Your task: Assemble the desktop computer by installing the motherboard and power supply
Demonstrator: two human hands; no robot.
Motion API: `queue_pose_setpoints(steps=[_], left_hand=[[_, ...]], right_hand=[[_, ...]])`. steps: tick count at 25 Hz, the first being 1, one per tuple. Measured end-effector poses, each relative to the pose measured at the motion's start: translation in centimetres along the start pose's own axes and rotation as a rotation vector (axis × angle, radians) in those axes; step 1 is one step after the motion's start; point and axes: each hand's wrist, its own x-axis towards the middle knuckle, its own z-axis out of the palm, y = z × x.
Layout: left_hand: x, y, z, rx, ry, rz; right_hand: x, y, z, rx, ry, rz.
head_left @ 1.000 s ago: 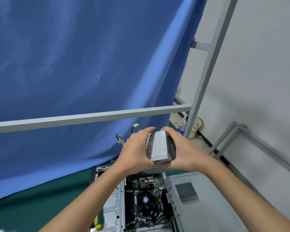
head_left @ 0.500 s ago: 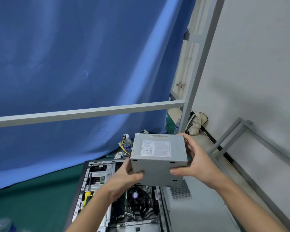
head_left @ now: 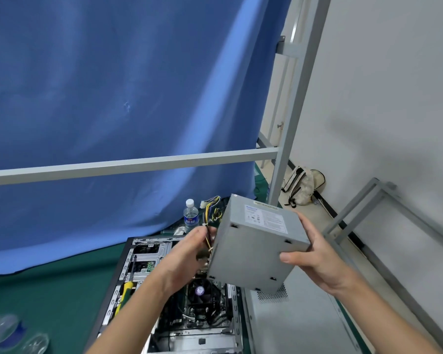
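I hold a grey metal power supply (head_left: 253, 244) in the air above the open computer case (head_left: 149, 254), which lies flat on the green mat. My right hand (head_left: 315, 259) grips the box's right lower edge, thumb on its front face. My left hand (head_left: 187, 254) holds its left side, where the yellow and black cable bundle (head_left: 210, 213) comes out. The white label faces up and away. Inside the case sits the motherboard with its black CPU fan (head_left: 201, 292).
A yellow-handled screwdriver (head_left: 125, 290) lies on the case's drive bay. The grey side panel (head_left: 287, 325) lies right of the case. A water bottle (head_left: 191, 218) stands behind it. A grey frame bar (head_left: 128, 163) crosses in front of the blue curtain; clear bottles (head_left: 8, 333) lie bottom left.
The power supply has been turned in my hands from edge-on to its broad side and tilted, its cables now showing at the left. My view has shifted right.
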Motion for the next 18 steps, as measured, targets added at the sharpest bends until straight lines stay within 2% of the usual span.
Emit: queue_pose_setpoints(steps=[7, 12, 15, 18], left_hand=[[3.0, 3.0, 1.3, -0.059, 0.302, 0.036], [2.8, 4.2, 0.5, 0.021, 0.196, -0.076], [2.2, 3.5, 0.2, 0.161, -0.015, -0.002], [1.7, 2.7, -0.1, 0.376, -0.072, 0.038]], right_hand=[[-0.2, 1.0, -0.2, 0.095, 0.084, 0.06], [0.1, 1.6, -0.3, 0.113, 0.073, 0.106], [0.5, 2.1, -0.1, 0.109, 0.036, 0.149], [1.0, 2.8, 0.0, 0.111, 0.056, 0.195]])
